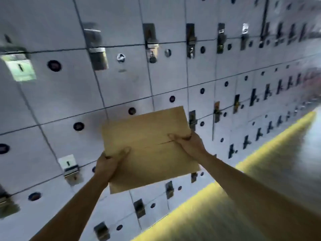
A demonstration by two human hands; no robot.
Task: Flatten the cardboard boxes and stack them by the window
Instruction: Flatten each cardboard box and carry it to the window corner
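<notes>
Head view: two bare forearms are seen rising from the lower edge of the frame toward its centre, and a flat brown rectangular piece of cardboard (149,148) is held up between them. The left hand (108,165) is closed on the sheet's lower left edge, with the thumb laid across the near face and the fingers hidden behind it. The right hand (186,141) is clamped on the right edge, thumb likewise on the front, fingers wrapped out of sight behind. A grip at two opposite edges is judged to be chosen so that the collapsed panels are kept pressed together and the sheet does not sag or spring open while carried. A dark slit is seen running across the middle of the face, just left of the right thumb, probably where two flaps meet. The cardboard appears already flattened, so the flattening step for this box is judged done, and the carrying to the stack is judged to be in hand.

Beyond the sheet, a wall of pale grey metal lockers (121,80) with dark round holes and metal hasps is filling most of the frame. At the lower right, a yellow stripe on the floor (199,214) is seen along the locker base, blurred. No window and no stack are shown, so the distance left cannot be told.
</notes>
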